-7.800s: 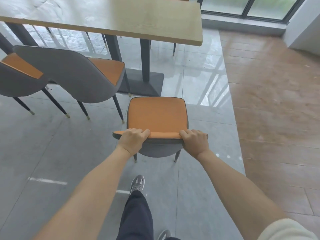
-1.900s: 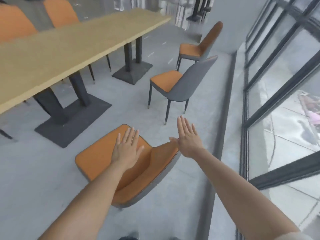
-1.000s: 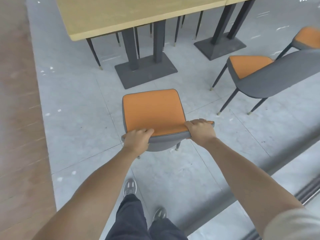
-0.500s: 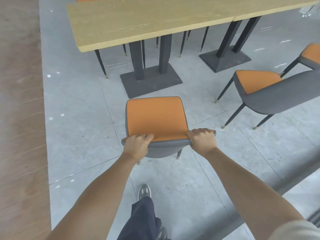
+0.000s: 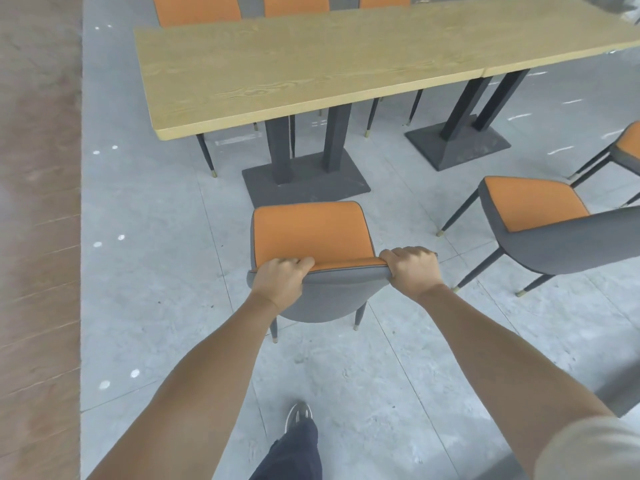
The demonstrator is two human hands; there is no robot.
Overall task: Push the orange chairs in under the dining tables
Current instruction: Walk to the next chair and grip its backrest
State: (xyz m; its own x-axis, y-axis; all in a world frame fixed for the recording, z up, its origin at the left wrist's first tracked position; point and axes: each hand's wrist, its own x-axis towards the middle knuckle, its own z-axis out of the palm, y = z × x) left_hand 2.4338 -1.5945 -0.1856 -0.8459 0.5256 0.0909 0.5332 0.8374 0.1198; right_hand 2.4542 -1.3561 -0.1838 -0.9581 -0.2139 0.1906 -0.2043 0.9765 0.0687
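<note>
Now left hand, right hand both curled tight, gripping orange chair backrest top.

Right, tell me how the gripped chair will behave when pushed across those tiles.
The chair probably slides easily: its thin legs end in small tips on smooth tiles. Pushed high at the backrest, where the left hand and right hand grip, it may tip forward if a leg snags.

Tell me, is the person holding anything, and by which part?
Yes: the chair. The left hand and right hand grip the top edge of its backrest, one near each end.
</note>
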